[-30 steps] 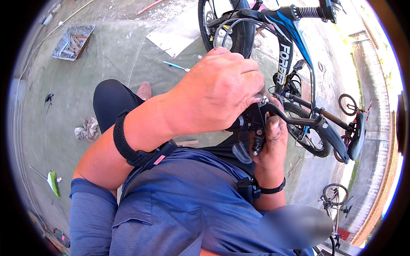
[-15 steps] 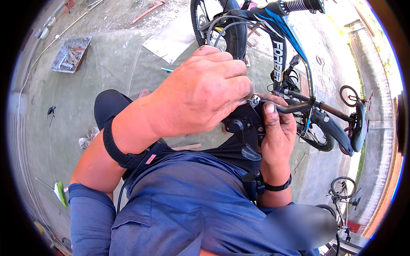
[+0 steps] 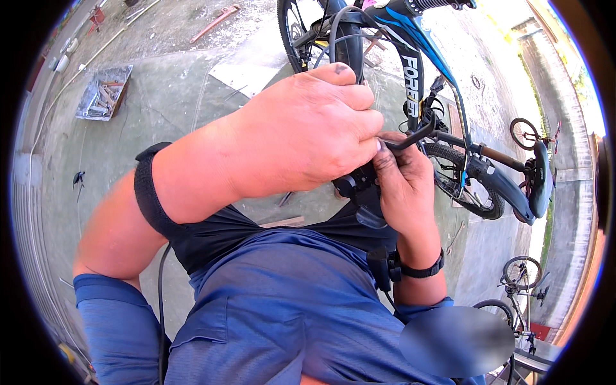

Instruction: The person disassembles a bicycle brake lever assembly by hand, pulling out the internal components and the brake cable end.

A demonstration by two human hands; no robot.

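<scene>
My left hand (image 3: pixel 295 131) is closed, knuckles up, its fingertips pinching at the brake lever's clamp end. Whatever lies between those fingertips is hidden. My right hand (image 3: pixel 407 183) wraps round the black bicycle brake lever (image 3: pixel 417 136), its thumb pressed beside the left fingertips. Below the hands, a black shifter unit (image 3: pixel 350 186) on the same assembly shows in part. Just beyond stands a black, blue and white bicycle frame (image 3: pixel 410 77), its front wheel (image 3: pixel 292 32) at the top and saddle (image 3: pixel 542 183) at the right.
At the left, a metal tray (image 3: pixel 102 93) of tools lies on the green ground sheet. A red pipe wrench (image 3: pixel 215 24) is at the top. A white board (image 3: pixel 247 77) lies beyond my left hand. Other bicycles (image 3: pixel 523 273) stand at the right.
My left hand has turned slightly, its elbow swinging out to the left. The right thumb has moved up against the left fingertips, covering the silver fitting. The brake lever now tilts more upward.
</scene>
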